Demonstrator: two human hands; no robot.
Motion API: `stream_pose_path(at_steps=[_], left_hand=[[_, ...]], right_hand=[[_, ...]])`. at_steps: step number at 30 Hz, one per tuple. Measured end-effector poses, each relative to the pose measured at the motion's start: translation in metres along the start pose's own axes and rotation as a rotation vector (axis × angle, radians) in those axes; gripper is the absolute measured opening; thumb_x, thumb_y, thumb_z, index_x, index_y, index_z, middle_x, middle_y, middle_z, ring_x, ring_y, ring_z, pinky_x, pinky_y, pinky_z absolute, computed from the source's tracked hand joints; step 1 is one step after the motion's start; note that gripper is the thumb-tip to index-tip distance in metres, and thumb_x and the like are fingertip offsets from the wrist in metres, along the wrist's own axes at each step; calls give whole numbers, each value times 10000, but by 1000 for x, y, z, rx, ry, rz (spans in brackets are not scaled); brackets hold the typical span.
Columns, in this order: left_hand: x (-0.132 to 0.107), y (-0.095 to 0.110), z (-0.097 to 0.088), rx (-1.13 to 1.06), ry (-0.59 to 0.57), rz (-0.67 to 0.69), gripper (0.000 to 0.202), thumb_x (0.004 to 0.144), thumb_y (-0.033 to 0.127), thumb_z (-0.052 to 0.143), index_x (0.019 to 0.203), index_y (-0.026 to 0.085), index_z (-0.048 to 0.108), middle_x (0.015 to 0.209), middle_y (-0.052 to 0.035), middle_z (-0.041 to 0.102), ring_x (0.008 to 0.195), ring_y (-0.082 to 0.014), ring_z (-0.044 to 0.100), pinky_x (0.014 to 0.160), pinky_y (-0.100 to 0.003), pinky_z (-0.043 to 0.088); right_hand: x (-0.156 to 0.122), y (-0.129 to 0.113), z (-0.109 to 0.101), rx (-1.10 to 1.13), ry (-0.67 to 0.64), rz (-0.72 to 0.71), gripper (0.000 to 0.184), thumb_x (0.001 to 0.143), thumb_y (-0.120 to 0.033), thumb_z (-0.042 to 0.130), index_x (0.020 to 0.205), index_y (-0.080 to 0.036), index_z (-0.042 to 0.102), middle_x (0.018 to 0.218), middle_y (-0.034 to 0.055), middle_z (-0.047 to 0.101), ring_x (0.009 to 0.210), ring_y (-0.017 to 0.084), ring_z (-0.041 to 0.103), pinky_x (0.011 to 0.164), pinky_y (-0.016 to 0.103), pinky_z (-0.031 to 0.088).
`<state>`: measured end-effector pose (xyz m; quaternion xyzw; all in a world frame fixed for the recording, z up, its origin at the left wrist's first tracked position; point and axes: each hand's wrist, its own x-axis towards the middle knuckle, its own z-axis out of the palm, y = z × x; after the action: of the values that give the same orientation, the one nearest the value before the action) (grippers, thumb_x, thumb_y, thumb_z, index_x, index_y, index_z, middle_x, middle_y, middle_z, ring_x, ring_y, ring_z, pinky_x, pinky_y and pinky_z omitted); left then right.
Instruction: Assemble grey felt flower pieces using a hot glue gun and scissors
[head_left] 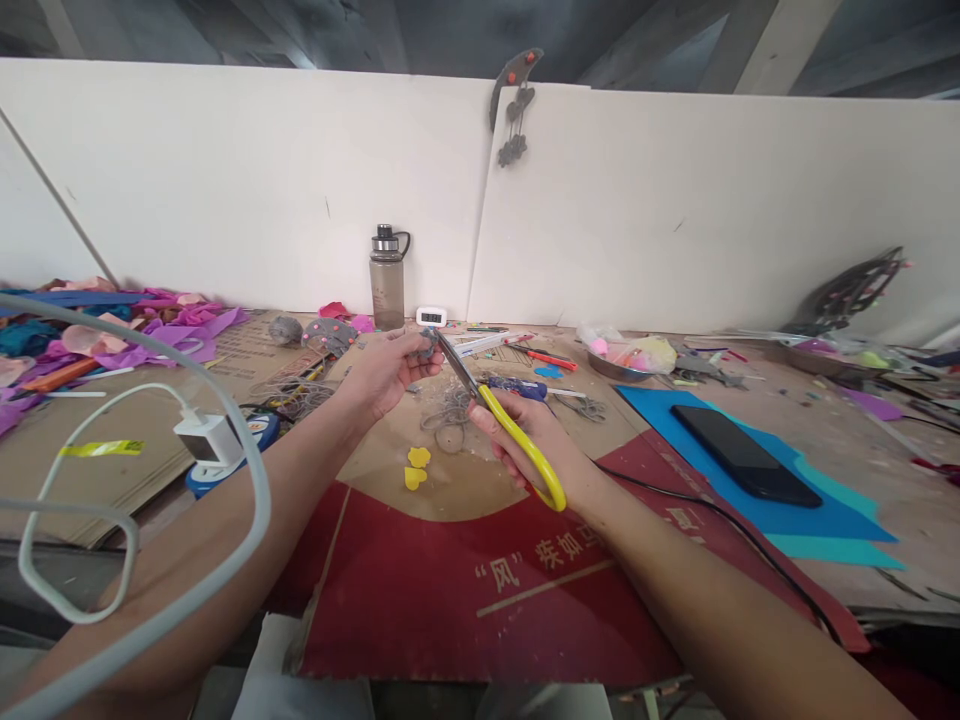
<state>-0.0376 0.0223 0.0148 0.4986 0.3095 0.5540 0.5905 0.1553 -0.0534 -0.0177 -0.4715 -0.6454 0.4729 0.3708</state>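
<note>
My right hand [517, 425] grips a pair of scissors [525, 445] with yellow handles, blades pointing up and left. Their tips touch or nearly touch a small grey-blue piece [430, 340] pinched in the fingers of my left hand [394, 370]; its exact shape is too small to make out. Below the hands, two or so yellow cut-out shapes [415, 478] lie on the cardboard. A tangle of grey thread [448, 412] rests between my hands, and a blue-handled tool [517, 388] is partly hidden behind my right hand.
A red and brown cardboard sheet [405, 600] covers the table in front. A bottle [387, 280] and a small digital timer [431, 317] stand at the back. A black phone [742, 455] lies on blue sheets at right. White cables [247, 480] loop across the left; felt scraps [97, 340] lie beyond.
</note>
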Motion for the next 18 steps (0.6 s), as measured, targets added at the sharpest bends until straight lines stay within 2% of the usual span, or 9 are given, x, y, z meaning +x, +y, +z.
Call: stream_pose_path(at_steps=[5,9,13,18], left_hand=[[0,1,1,-12,14,-18,69,673,158,660,709,103,640,709,-54,654,627,-111,609,641,-247,512],[1,1,1,-44,76,-38,153,650,180,732,746,112,634,695,-16,617,595,-84,573,545,-202,457],[2,1,1,-101,67,-47,204,642,184,778,717,117,600,628,21,556,520,-42,481,491,-169,405],[2,-2,2,-108,28,-30,203,668,190,775,726,117,595,658,4,587,542,-52,517,535,-185,451]], right_hand=[[-1,-1,2,4,18,-19,419,804,-657,540,898,-249,522,512,-89,397,338,63,363,300,177,318],[0,-2,1,-25,60,-44,428,818,-670,504,836,-245,454,509,-91,374,340,72,359,307,194,328],[3,3,-2,-112,89,-175,391,855,-625,479,942,-244,471,574,-78,405,395,80,394,366,209,365],[4,6,0,-132,79,-228,372,894,-586,433,1003,-235,489,595,-72,407,427,82,376,405,222,348]])
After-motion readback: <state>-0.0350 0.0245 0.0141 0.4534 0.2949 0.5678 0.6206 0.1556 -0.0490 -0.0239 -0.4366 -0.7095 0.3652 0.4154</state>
